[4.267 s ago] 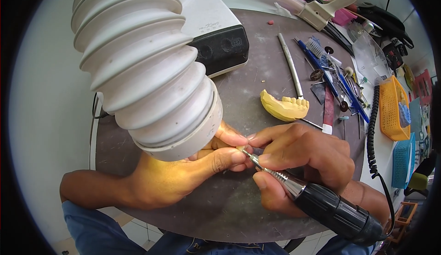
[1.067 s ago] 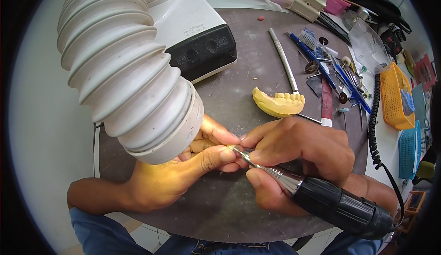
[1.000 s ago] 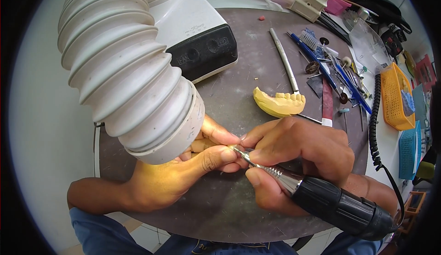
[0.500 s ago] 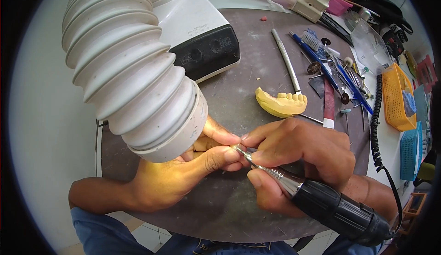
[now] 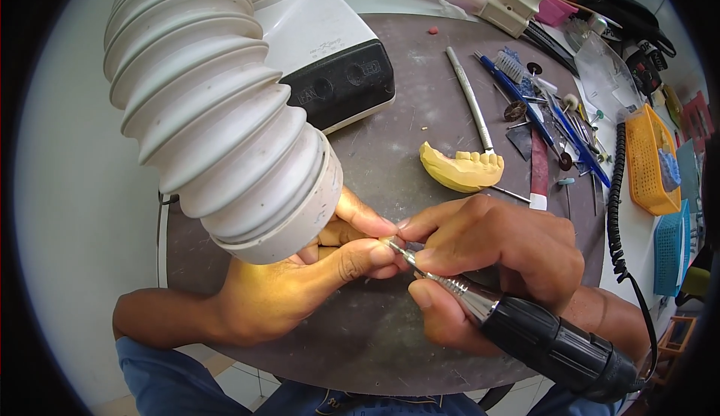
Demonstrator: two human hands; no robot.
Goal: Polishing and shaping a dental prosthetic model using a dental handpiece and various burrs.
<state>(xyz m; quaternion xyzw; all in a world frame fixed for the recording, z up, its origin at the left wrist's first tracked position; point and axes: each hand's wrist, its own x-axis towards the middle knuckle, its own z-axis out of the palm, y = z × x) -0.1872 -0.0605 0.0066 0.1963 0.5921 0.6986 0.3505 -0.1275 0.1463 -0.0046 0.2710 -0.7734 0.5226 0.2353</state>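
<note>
My left hand (image 5: 307, 281) is closed in a pinch under the mouth of a white corrugated suction hose (image 5: 217, 123). Between its thumb and fingertips sits a tiny pale piece (image 5: 386, 241), mostly covered, so its kind does not show. My right hand (image 5: 499, 262) grips a black and silver handpiece (image 5: 525, 330) like a pen, its slim bur (image 5: 397, 247) at the pale piece. The fingertips of both hands meet there. Beyond my right hand lies a yellow dental model (image 5: 461, 170) with a row of teeth.
A metal-handled tool (image 5: 469, 97) lies behind the model. Several burs, discs and a blue-handled brush (image 5: 514, 78) crowd the right side. A coiled black cord (image 5: 616, 198) hangs beside an orange basket (image 5: 651, 161) and a blue basket (image 5: 670, 251). The suction unit (image 5: 330, 56) stands at the back left.
Almost nothing differs. The whole view has shifted a few pixels, while both hands, the handpiece and the pale piece keep nearly the same places relative to each other.
</note>
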